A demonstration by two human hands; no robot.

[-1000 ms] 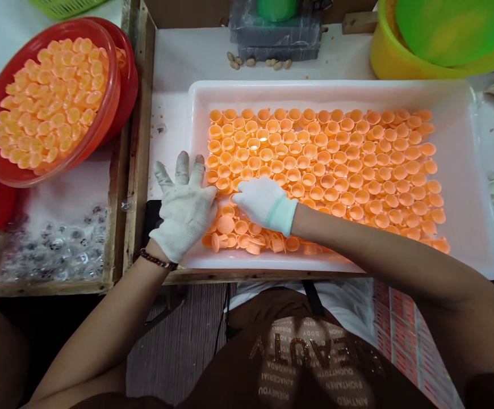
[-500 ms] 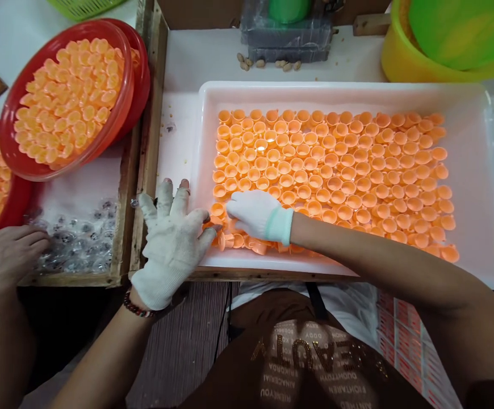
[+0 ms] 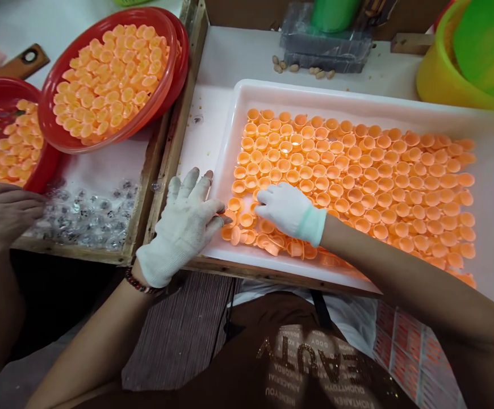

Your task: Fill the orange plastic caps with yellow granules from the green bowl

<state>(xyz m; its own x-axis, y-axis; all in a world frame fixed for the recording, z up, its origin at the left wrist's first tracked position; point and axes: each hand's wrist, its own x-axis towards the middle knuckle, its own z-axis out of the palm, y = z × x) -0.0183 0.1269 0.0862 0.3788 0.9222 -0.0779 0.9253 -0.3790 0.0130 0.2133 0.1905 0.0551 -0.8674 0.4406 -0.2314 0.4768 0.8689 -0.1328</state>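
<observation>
Small orange plastic cups [image 3: 358, 170] stand in packed rows, mouths up, in a long white tray [image 3: 336, 97]. Along the tray's near left side several cups lie tipped over in a loose heap [image 3: 270, 243]. My left hand [image 3: 187, 218], in a white glove with bare fingertips, rests across the tray's left rim. Its fingers are spread, with thumb and forefinger reaching to the cups at the corner. My right hand [image 3: 283, 207], gloved in white, is over the near left cups with its fingers curled downward. Whatever its fingertips grip is hidden beneath them.
Left of a wooden divider [image 3: 174, 125], red bowls [image 3: 166, 91] hold more orange pieces, beside small clear-wrapped items [image 3: 93, 213]. Another person's hand [image 3: 6, 216] is at far left. Behind the tray are a plastic-wrapped block [image 3: 326, 48], peanuts [image 3: 293, 67] and a yellow tub [image 3: 438, 79].
The view has shifted, so the tray and bowls appear farther right. My right hand stays low over the near left cups, and my left hand stays at the tray's left rim.
</observation>
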